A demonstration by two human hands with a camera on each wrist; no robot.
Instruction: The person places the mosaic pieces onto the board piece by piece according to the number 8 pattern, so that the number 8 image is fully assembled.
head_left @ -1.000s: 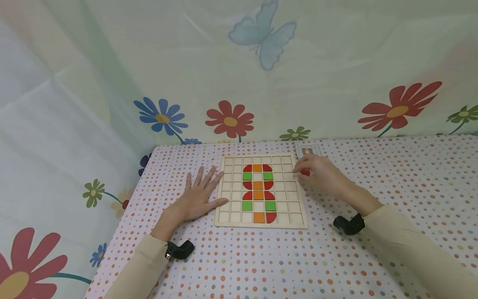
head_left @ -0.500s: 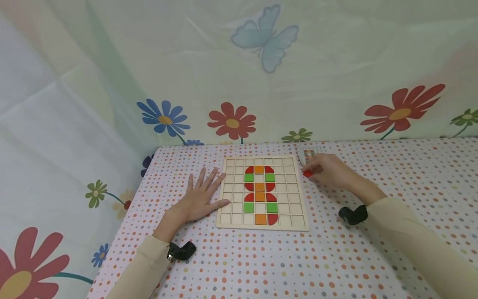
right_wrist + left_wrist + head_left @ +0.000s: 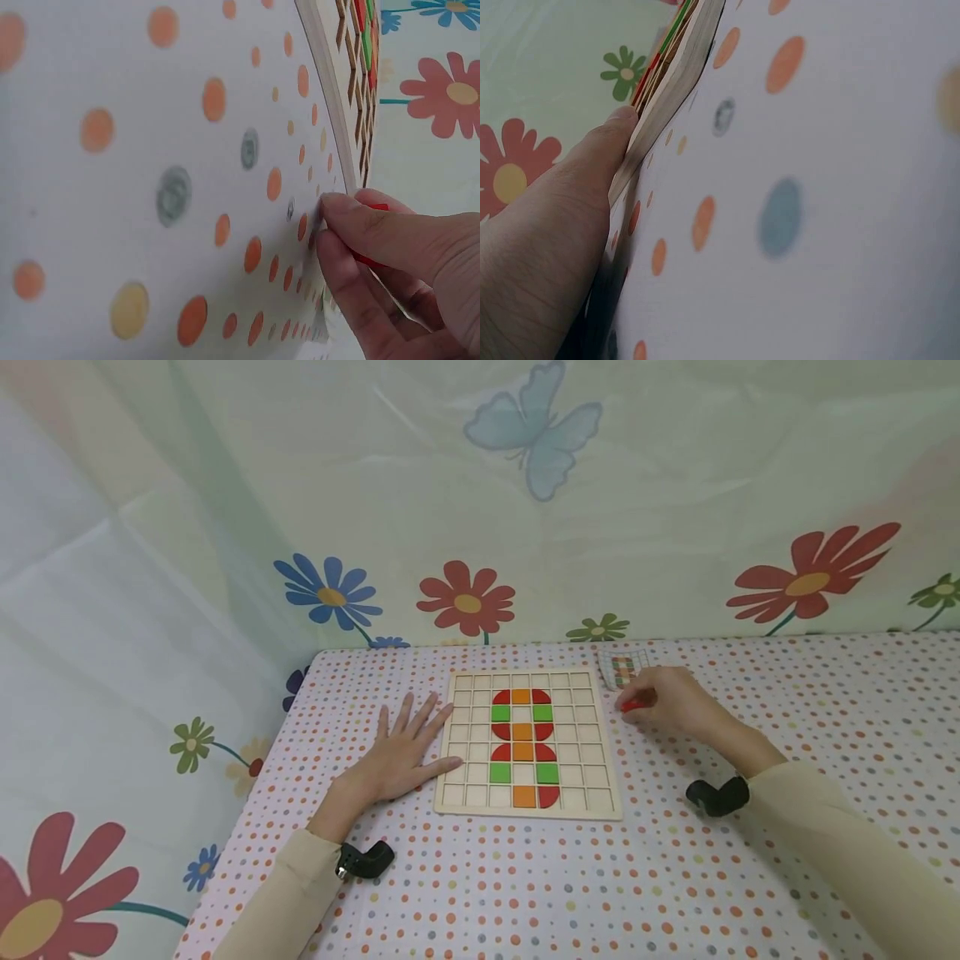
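A wooden grid board (image 3: 459,810) lies flat on the table, with orange and green square tiles and red rounded tiles set in its middle columns. The left hand (image 3: 397,758) rests spread flat at the board's left edge, its thumb and fingertips over the rim. Beside the board's right edge, the right hand (image 3: 671,702) pinches a red tile (image 3: 635,705) between thumb and fingers. In the right wrist view the fingers hide most of this tile (image 3: 369,260). The lowest tile row holds an orange square (image 3: 524,796) and a red rounded tile (image 3: 549,796).
A small printed pattern card (image 3: 622,667) lies behind the right hand, near the board's far right corner. The table has a dotted cloth (image 3: 510,893). A flowered curtain (image 3: 675,510) hangs behind the table and along its left side.
The right hand has moved slightly right, away from the board, with the red tile turning in its fingers. More of the pattern card shows now. The left hand has stayed in place.
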